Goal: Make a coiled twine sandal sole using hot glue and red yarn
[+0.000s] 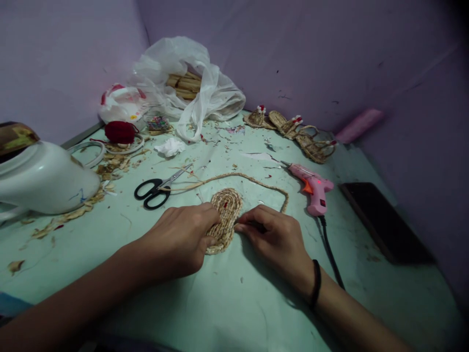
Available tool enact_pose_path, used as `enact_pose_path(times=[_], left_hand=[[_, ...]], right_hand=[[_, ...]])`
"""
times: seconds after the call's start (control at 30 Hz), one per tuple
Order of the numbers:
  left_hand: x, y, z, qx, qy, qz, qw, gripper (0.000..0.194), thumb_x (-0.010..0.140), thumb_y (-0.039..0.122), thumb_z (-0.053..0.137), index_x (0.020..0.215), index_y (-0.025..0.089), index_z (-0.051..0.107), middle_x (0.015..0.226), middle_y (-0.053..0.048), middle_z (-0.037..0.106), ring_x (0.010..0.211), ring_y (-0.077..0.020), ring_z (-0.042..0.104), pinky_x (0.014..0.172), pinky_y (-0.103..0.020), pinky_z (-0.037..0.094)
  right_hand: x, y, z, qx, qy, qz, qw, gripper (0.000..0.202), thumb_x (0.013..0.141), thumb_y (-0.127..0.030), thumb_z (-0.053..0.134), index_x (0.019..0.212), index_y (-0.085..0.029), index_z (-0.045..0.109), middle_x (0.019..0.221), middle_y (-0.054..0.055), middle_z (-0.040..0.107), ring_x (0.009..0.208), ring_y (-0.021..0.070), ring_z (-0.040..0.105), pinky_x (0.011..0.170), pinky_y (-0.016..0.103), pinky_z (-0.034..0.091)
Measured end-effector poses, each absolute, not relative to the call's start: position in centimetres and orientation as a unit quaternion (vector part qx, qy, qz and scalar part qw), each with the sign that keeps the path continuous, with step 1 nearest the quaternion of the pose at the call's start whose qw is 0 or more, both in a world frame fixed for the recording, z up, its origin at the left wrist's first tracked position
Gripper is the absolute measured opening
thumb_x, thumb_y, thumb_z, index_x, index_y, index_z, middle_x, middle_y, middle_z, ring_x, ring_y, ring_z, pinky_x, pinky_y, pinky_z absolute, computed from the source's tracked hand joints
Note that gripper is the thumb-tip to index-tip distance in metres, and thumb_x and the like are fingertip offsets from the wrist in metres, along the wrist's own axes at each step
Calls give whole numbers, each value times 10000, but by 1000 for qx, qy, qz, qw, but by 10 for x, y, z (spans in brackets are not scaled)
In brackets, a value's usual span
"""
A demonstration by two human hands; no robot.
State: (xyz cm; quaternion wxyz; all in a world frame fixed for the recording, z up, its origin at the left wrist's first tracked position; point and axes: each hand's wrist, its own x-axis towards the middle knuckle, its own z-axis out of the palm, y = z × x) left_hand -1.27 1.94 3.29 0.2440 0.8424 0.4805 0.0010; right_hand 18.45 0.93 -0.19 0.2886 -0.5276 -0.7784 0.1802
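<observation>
A coiled oval sole of braided straw (225, 220) lies flat on the table in front of me, with a small red spot near its top. My left hand (190, 234) grips its left edge, fingers closed over the coils. At its right edge, my right hand (273, 232) pinches the straw braid, thumb and forefinger together. From there the loose braid (242, 174) loops up behind the sole and trails left to black-handled scissors (161, 188). A pink glue gun (311, 186) with an orange trigger and a red light lies to the right.
Several finished straw slippers (289, 127) lie at the back right. A dark phone (384, 222) is at right, a white jug (44, 176) at left. Behind are red yarn (120, 132), crumpled tissue (170, 146) and a plastic bag (216, 93) of dry stalks. Straw scraps litter the table.
</observation>
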Motion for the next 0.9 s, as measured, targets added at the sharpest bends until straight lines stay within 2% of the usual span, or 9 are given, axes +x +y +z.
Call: enact_pose_path(times=[0.17,0.4,0.7,0.8,0.9], left_hand=[[-11,20,34,839,489,-7,241,152,747,208,485,885,219,547,877,-21,576,801,-211,555,665,-325,390],[-11,18,37,839,491,-15,235,164,752,200,476,898,221,547,885,-20,581,802,-215,563,667,-340,396],[-11,19,37,842,489,-24,227,140,743,194,488,869,217,547,878,-20,584,795,-215,565,649,-333,392],[-11,19,36,843,488,-18,225,145,746,194,485,873,224,549,874,-17,584,793,-211,565,646,-330,391],[-11,19,36,844,487,-12,225,150,748,206,489,880,234,554,868,-13,586,791,-213,565,645,-332,390]], right_hand=[[189,12,-7,-542,-763,165,313,58,728,-235,688,731,-193,647,666,-1,659,607,137,596,558,247,426],[190,18,-9,-511,-771,137,354,66,733,-189,682,713,-178,619,647,6,639,590,134,582,553,245,438],[190,23,-8,-519,-779,123,330,89,735,-247,683,711,-187,622,648,11,635,589,142,575,539,253,425],[196,29,-6,-480,-802,158,319,28,768,-208,639,751,-187,631,682,21,637,625,147,579,575,260,440],[199,36,-4,-441,-820,170,323,61,793,-157,586,764,-181,633,718,35,643,665,153,585,617,272,452]])
